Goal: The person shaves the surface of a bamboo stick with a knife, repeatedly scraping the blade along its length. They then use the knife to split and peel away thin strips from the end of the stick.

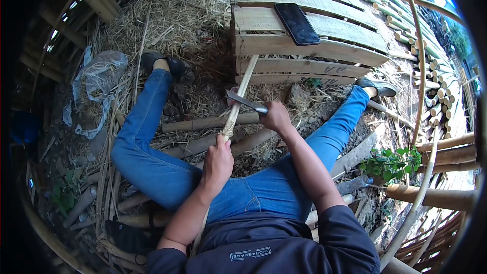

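Observation:
A long pale strip, which looks like split bamboo [245, 79], slants up from my lap to the front of the slatted wooden crate [284, 45]. My left hand [218, 163] is closed around its lower part, just below a knobby node. In my right hand [276, 117] is the handle of a knife [247, 102], and its blade lies across the strip above my left hand. Near the blade's far end is a small reddish patch that I cannot make out. A black phone [297, 24] rests on top of the crate.
Bamboo poles [210, 123] lie on the ground between my legs. Straw and shavings [177, 15] are heaped at the upper left, near a clear plastic bag [99, 83]. Cut bamboo is stacked [439, 91] at the right, with a leafy plant [390, 165] below it.

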`<state>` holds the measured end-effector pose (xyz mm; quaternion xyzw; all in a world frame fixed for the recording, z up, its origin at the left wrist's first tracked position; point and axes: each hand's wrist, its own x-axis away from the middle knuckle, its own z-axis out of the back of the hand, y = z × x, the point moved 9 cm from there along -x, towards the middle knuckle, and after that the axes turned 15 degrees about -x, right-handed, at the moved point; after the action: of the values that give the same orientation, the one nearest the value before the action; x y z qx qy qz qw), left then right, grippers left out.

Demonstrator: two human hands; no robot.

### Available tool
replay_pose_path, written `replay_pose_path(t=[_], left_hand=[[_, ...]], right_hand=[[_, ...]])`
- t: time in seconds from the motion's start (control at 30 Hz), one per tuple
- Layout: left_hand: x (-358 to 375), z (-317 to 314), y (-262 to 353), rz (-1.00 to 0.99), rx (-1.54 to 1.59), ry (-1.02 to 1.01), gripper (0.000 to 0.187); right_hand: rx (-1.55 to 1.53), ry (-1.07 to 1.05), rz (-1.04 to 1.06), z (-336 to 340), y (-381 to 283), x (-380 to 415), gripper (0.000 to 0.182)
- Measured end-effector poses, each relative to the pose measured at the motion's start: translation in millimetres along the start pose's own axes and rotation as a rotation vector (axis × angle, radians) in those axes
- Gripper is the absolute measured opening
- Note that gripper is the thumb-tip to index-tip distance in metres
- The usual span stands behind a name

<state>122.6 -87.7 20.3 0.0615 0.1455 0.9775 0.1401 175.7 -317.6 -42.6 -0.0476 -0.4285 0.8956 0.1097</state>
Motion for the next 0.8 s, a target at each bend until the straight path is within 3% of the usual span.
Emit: replay_pose_path(t=[0.07, 0.13, 0.37, 0.47, 0.63, 0.8], left_hand=[[0.7, 1.9, -0.4, 0.029, 0.034, -0.037, 0.018], [0.4, 0.0, -1.3, 0.000, 0.013, -0.015, 0.020], [0.7, 2.3, 0.4, 0.037, 0.057, -0.046, 0.018], [0.0, 0.1, -0.3, 0.026, 0.034, -0.038, 0.019], [0.4, -0.3, 0.6, -0.008, -0.020, 0.009, 0.020], [0.0, 0.5, 1.1, -0.007, -0.014, 0.001, 0.021]], right_hand=[[-0.105, 0.126, -0.183, 12.4, 36.4, -12.7, 0.020], [-0.030, 0.108, -0.217, 26.6, 49.8, -19.2, 0.021], [-0.055, 0.130, -0.135, 25.0, 35.1, -9.4, 0.020], [-0.009, 0.120, 0.042, 26.9, 4.4, -1.9, 0.019], [0.061, 0.001, 0.014, 8.8, -14.0, 4.7, 0.018], [0.051, 0.094, -0.081, 22.6, 6.8, -15.0, 0.020]])
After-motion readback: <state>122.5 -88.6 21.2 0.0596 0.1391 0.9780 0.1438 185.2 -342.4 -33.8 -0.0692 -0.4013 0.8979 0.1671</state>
